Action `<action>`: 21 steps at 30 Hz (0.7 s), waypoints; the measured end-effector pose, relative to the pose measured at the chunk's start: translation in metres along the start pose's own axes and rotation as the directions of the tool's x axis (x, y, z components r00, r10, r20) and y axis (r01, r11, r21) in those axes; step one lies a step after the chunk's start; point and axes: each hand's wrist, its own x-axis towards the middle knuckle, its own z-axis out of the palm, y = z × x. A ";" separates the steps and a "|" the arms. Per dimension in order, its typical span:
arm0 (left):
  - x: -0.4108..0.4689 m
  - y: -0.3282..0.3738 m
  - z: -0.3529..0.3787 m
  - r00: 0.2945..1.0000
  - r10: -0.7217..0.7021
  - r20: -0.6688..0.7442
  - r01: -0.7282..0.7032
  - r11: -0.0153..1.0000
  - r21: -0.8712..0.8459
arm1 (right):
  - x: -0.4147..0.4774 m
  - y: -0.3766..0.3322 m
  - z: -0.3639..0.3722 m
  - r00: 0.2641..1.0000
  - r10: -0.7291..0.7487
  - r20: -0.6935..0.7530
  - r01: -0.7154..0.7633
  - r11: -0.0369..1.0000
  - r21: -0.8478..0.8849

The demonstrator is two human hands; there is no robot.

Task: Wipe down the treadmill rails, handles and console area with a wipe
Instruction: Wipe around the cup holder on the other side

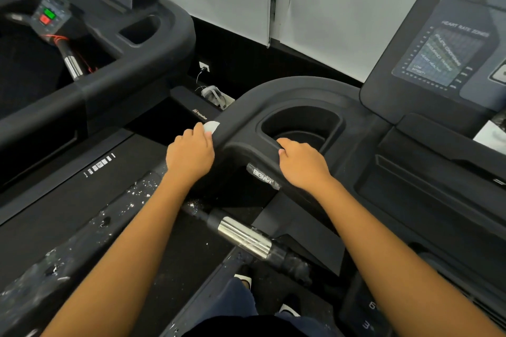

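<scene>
A: How far along would you put the wiping?

B: Somewhere in the middle, as a guess; the left hand [190, 154] has its fingers curled round a white wipe [211, 127] and presses it against the outer left corner of the console tray [301, 90]; so the console area looks like the part in hand.

A: And the other hand?

B: The right hand [302, 163] grips the near rim of the tray, fingers hooked over the edge toward the cup holder [301, 117]; it holds no wipe, so I take it for a brace.

A: What is left to do?

B: The side rail [82, 230] at lower left is speckled with white flecks, so I judge it not yet done; the handle with the shiny metal grip [243, 238] has specks near its ends too; whether the console panel [443, 57] has been wiped I cannot tell; the black plastic shows no wet trace.

A: Any writing?

B: A sticker [262, 174] under the tray rim reads "BIGMA", the rest unclear beside the right hand; "impulse" stands in small white letters on the low cover [199, 114] between the machines; the panel is headed "HEART RATE ZONES", with blurred rows I make out as "ENDURANCE TRAINING", "HEART HEALTH" and "LOW INTENSITY"; the white marks on the deck edge [100, 165] are too smeared to read.

A: And next door?

B: The neighbouring treadmill [137, 82] shows a green button [49, 13] above a red button [45, 19]; no legible text there.
</scene>
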 end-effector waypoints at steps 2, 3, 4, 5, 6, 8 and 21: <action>0.018 0.011 -0.005 0.996 -0.031 0.088 0.037 0.997 -0.063 | 0.002 -0.003 0.001 1.000 0.018 -0.018 -0.017 1.000 0.014; 0.029 0.019 -0.008 0.991 -0.034 0.131 0.047 0.995 -0.093 | 0.003 -0.005 0.003 0.999 0.028 -0.035 -0.028 1.000 0.006; 0.040 0.027 -0.011 0.986 -0.017 0.167 0.037 0.993 -0.115 | 0.003 -0.006 0.004 0.998 0.037 -0.053 -0.037 0.999 -0.004; 0.050 0.033 -0.013 0.980 0.013 0.200 0.014 0.991 -0.131 | 0.003 -0.008 0.006 0.997 0.044 -0.070 -0.044 0.999 -0.008; 0.058 0.038 -0.017 0.973 0.043 0.225 -0.012 0.990 -0.139 | 0.003 -0.009 0.007 0.995 0.048 -0.084 -0.049 0.999 -0.009; 0.065 0.041 -0.017 0.968 0.080 0.237 -0.050 0.990 -0.129 | 0.003 -0.009 0.007 0.994 0.051 -0.098 -0.053 0.998 -0.015; 0.024 0.040 0.005 0.981 0.153 -0.122 -0.159 0.987 -0.039 | 0.000 -0.010 0.013 0.986 0.013 -0.165 -0.031 0.994 -0.109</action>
